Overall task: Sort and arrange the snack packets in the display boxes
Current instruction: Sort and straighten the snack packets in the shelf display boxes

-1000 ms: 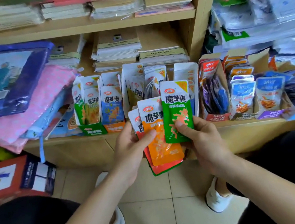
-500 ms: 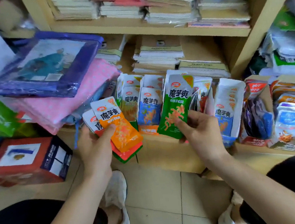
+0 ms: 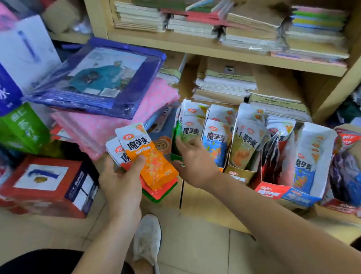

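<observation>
Head view. A fanned bundle of flat, glossy foil snack packets is held in the left hand [image 3: 120,180], with the fingers curled behind the bundle and the thumb pressed across the topmost orange packet [image 3: 147,157]. White-topped, red and green packet edges are seen beneath it. The bundle is held in the air in front of the low wooden shelf [image 3: 202,201], just left of the display boxes.

The right hand [image 3: 195,158] is reached to the leftmost box, the green display box [image 3: 176,158]. Its fingers are closed on the lower part of a green packet [image 3: 188,131], which stands upright at the mouth of that box; the grip is slightly blurred.

To the right, a row of open-topped cardboard display boxes [image 3: 269,190] is set along the same shelf, filled with upright packets, among them a blue packet [image 3: 215,141].

Behind the boxes, flat stacks of paper notebooks [image 3: 225,81] are laid on pale wooden shelving. To the left, a pink dotted cloth [image 3: 108,123] is folded under a blue plastic-wrapped package [image 3: 101,78], and a red carton [image 3: 49,185] rests on the floor. The floor [image 3: 189,240] is laid with pale square tiles, on which a white shoe [image 3: 146,241] is planted.
</observation>
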### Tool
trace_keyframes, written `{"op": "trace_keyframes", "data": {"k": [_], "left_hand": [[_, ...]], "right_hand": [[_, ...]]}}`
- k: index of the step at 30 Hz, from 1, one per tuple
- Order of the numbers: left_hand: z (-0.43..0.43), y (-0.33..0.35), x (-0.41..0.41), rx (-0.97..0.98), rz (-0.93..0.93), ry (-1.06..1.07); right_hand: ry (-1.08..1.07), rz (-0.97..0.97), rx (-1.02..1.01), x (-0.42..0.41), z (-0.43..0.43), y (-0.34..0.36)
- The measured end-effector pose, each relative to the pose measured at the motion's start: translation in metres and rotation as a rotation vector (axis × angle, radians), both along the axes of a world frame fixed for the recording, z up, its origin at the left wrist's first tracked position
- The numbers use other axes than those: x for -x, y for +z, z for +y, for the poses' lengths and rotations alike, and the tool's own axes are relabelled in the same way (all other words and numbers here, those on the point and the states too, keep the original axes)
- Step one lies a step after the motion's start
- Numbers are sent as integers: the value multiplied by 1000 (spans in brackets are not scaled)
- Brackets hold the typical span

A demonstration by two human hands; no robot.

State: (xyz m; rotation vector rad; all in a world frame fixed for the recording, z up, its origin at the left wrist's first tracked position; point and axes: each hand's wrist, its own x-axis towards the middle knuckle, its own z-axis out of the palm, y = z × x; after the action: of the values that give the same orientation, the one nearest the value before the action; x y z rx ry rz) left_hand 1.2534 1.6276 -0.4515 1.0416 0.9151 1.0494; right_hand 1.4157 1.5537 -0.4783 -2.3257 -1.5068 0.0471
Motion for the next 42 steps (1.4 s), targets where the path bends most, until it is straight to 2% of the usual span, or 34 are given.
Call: {"op": "trace_keyframes", "data": {"k": [5,7,9,11,14,16,20,24,28,35,39,42], "left_hand": [[-2,3,3,-35,13,-45],[-3,3,3,-54,17,-53],[-3,3,3,-62,18,-57],[-5,4,3,-42,4,-64],[-7,5,0,-20,6,-84],[-8,6,-2,-9,5,-90],[-9,9,-6,-12,-16,-114],[-9,7,-8,1,-37,-122],[-8,6,-10,13,-26,-123],[-10,5,-10,24,8,-141],[-10,6,-10,17,16,-142],[-10,4,-12,14,27,-143]], "right_hand": [[104,-139,151,-4,-5,0],[139,-164,111,-11,-6,7],[167,-203,-23,-23,-9,17],[119,-224,-136,-40,-11,28],[-72,-205,-130,-69,-7,53],[-149,-184,-13,-85,2,70],[-164,-293,415,-102,24,81],[-168,-322,537,-102,40,85],[-190,-242,507,-105,43,81],[-226,-195,477,-107,41,82],[-209,-233,452,-104,40,81],[-225,-165,389,-106,42,79]]}}
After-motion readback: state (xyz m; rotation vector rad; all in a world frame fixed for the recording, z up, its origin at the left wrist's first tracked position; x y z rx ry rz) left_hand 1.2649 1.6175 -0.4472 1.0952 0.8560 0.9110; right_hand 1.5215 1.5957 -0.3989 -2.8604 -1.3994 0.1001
